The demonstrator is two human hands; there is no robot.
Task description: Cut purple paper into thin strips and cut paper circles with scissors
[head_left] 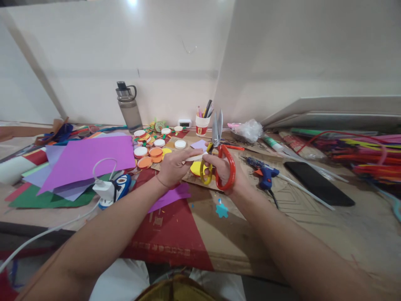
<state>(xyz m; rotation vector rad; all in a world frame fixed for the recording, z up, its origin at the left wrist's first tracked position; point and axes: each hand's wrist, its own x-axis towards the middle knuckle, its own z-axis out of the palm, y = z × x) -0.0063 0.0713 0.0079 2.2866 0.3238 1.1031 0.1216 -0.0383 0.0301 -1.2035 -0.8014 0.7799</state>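
Observation:
My right hand (pixel 221 167) is closed around scissors (pixel 226 167) with red and yellow handles, their blades pointing up and slightly apart. Between the fingertips of my left hand (pixel 173 167) is a thin pale strip (pixel 194 157), which reaches toward my right fingers. Below the hands lies a yellow disc (pixel 198 168), partly covered by my right hand and the scissors. A blue flower-shaped piece (pixel 222 210) rests on the cardboard (pixel 238 246) nearer to me. Purple paper (pixel 171 196) lies under my left wrist.
Round white and orange discs (pixel 156 153) and a bottle (pixel 128 106) stand behind on the left, beside stacked coloured paper (pixel 90 159). A pen cup (pixel 202 125) is at the back. To the right are a blue glue gun (pixel 265 172), a black phone (pixel 318 182) and pipe cleaners (pixel 369 154).

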